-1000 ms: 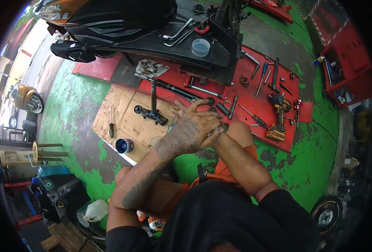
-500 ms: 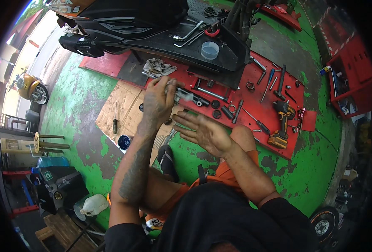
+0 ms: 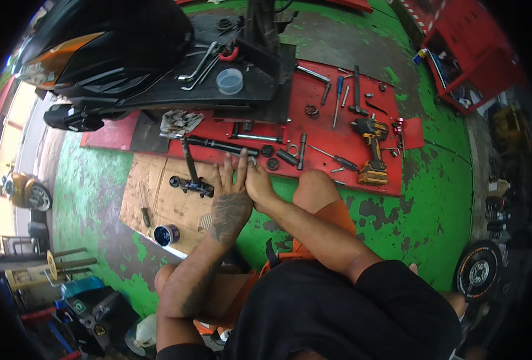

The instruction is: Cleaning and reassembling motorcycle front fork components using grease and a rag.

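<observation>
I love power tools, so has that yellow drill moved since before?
No. The yellow drill lies in the same spot on the red platform, beside the screwdriver; only the view shifted.

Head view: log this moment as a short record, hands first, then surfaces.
Left hand: open, back upward
Right hand: touching left hand's thumb side; no held object visible
Cardboard: screwdriver, dark-blue-filled tub, black part with shaft
Red platform: yellow-and-black power tool, blue-handled screwdriver, other tools
Black footboard: round translucent container
</observation>
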The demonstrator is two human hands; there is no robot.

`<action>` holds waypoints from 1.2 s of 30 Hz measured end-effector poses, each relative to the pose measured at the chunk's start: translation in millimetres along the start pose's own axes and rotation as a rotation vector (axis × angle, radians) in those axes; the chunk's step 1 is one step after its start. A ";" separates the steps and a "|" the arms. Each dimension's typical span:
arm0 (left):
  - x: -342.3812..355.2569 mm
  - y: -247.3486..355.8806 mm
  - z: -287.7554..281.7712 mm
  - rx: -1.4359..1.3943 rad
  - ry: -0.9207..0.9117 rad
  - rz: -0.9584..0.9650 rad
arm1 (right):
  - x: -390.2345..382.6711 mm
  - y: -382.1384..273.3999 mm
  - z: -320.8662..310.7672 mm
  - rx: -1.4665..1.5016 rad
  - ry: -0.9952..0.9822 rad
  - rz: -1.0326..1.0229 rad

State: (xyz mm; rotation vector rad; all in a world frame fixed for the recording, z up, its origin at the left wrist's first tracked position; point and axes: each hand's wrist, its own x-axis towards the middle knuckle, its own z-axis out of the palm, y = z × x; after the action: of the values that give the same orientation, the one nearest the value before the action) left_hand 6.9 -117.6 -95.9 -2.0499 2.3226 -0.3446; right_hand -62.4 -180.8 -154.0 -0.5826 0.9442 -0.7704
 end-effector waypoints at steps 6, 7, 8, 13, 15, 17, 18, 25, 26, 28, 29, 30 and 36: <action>0.6 -0.5 4.2 0.047 -0.154 0.208 | 0.1 -7.2 -17.5 0.162 -0.027 0.132; 0.0 -2.2 -0.1 -0.018 -0.142 0.244 | -3.5 -11.3 -20.6 0.083 -0.102 0.183; -0.7 -4.8 -7.8 -0.079 -0.128 0.279 | -8.1 -19.5 -22.0 0.004 -0.178 0.231; 10.7 -23.6 -45.3 -0.604 -0.196 0.374 | 24.3 -0.2 -50.1 -0.040 -0.114 0.260; 10.1 -28.2 -60.6 -0.566 -0.132 0.282 | 33.3 -8.6 -55.1 0.132 -0.091 0.323; 12.4 -20.5 -51.5 -0.518 -0.179 0.191 | 32.4 2.7 -39.7 0.038 -0.166 0.129; 15.2 -16.5 -44.2 -0.464 -0.226 0.065 | 28.6 10.9 -36.5 -0.075 -0.260 -0.045; 9.7 -58.3 -59.3 -1.178 -0.612 0.251 | -44.7 -59.2 -39.2 -0.837 -0.458 -0.582; 10.0 -57.2 -67.7 -1.270 -0.613 0.284 | -50.6 -59.6 -39.7 -0.724 -0.428 -0.880; 5.4 -63.2 -76.9 -1.316 -0.628 0.247 | -54.5 -44.0 -34.9 -0.439 -0.400 -0.784; 1.0 -68.0 -76.3 -1.511 -0.565 0.219 | -51.8 -38.7 -35.7 -0.175 -0.335 -0.664; 2.1 -70.7 -74.6 -1.711 -0.493 0.209 | -36.5 -41.6 -55.6 -0.182 -0.359 -0.668; 23.4 -21.4 -73.9 -0.938 0.181 0.189 | -36.2 -71.0 -37.5 0.403 -0.379 -0.081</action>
State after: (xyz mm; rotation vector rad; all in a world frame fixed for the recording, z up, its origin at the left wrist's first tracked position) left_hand 12.5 -131.9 -17.1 -2.0779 3.1375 0.7421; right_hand -131.2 -198.8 -102.0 -0.3934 0.4026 -0.8582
